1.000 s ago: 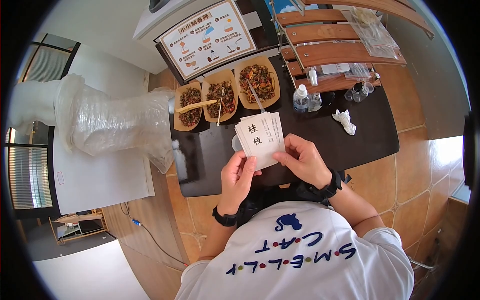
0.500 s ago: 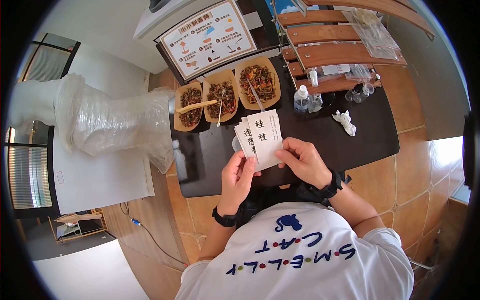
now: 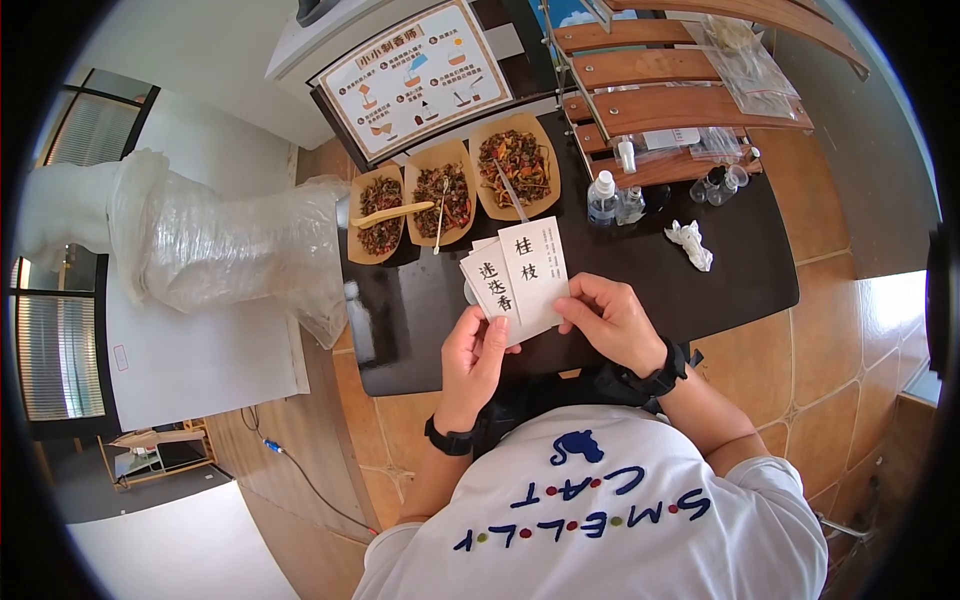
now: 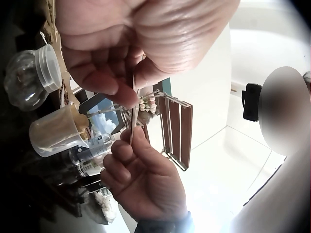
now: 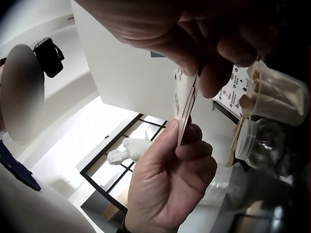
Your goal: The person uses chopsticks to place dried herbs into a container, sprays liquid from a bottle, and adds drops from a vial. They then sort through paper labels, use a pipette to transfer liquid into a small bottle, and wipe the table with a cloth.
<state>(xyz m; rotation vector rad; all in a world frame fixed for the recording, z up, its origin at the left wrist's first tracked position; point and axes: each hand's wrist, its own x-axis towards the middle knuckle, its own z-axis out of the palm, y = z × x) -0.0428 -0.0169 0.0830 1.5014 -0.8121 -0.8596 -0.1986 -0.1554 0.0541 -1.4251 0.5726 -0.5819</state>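
Note:
A small stack of white cards (image 3: 487,285) printed with black Chinese characters is held up over the near part of the dark table. My left hand (image 3: 472,365) pinches the stack at its lower left, thumb in front and fingers behind. My right hand (image 3: 612,322) pinches the right edge of the front card (image 3: 538,280), which lies fanned over the others. Another card's large characters show at the left. From the right wrist view, the cards (image 5: 184,104) appear nearly edge-on, gripped between both hands. Thin layered edges show there.
Three paper trays (image 3: 540,203) of dried plant pieces stand behind the cards, with a wooden tool (image 3: 390,213) across two. A clear jar (image 4: 30,80) and a plastic cup (image 4: 53,133) are close by. Right lie a spray bottle (image 3: 602,205), crumpled tissue (image 3: 690,245) and a slatted wooden rack (image 3: 670,68).
The front card has slid right relative to the stack, uncovering the large characters on the card behind. Both hands stay in nearly the same place.

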